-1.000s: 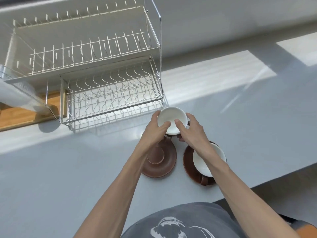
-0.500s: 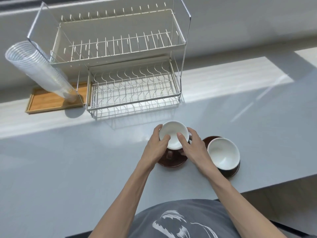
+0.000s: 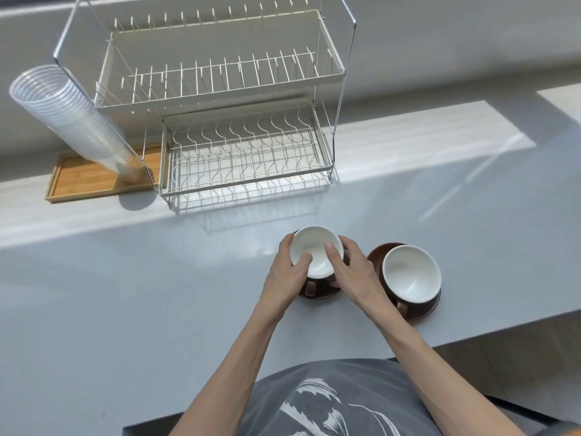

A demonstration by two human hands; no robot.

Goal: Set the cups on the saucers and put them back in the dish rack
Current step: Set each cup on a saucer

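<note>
Surface: grey counter [image 3: 132, 309], lit by a sun band; empty dish rack [image 3: 245, 152] stands at the back.
Step in hand: second cup [image 3: 315, 250] is being seated on its saucer [image 3: 317, 292].
Fingers: left hand [image 3: 287, 273] and right hand [image 3: 353, 272] are clamped on the cup's rim.
Done: right cup [image 3: 410, 273] sits on its own saucer [image 3: 377, 256].
Next: release is judged due, then a lift of each set into the rack.
Change: the cup is seen lower than a second ago, the saucer now mostly hidden.

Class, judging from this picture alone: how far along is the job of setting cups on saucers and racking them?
Done: the right cup sits on its saucer. In hand: both hands, left and right, grip the left cup over its saucer; whether it has landed is unclear. Left: both sets go into the rack, which holds nothing.
</note>
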